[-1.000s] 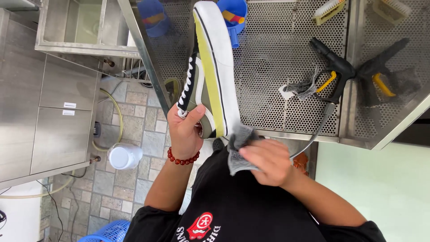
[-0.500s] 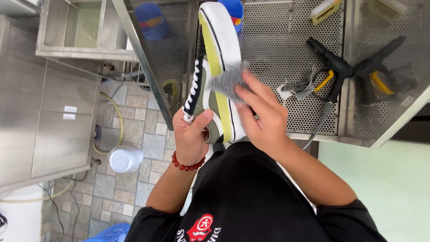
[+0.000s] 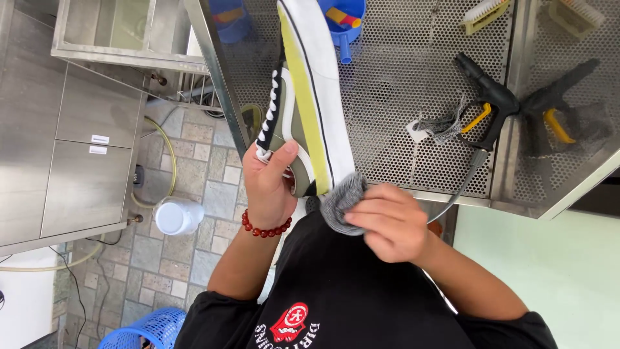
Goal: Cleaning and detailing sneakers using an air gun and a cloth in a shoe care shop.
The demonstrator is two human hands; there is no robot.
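Observation:
My left hand (image 3: 270,184), with a red bead bracelet at the wrist, grips an olive and yellow sneaker (image 3: 310,97) with a white sole and black laces, holding it on edge over the perforated metal worktable (image 3: 400,84). My right hand (image 3: 387,223) clutches a grey cloth (image 3: 339,200) pressed against the sole's heel end, close to my black shirt.
A black and yellow spray gun (image 3: 487,106) with hose lies on the table beside a grey rag (image 3: 442,126). A blue scoop (image 3: 342,19) and brushes (image 3: 484,11) lie at the far edge. A steel cabinet (image 3: 84,148), white jar (image 3: 177,215) and blue basket (image 3: 145,329) stand on the tiled floor at left.
My right hand with the cloth slid up the sole, then back down to the heel end near my body. The left hand keeps holding the sneaker.

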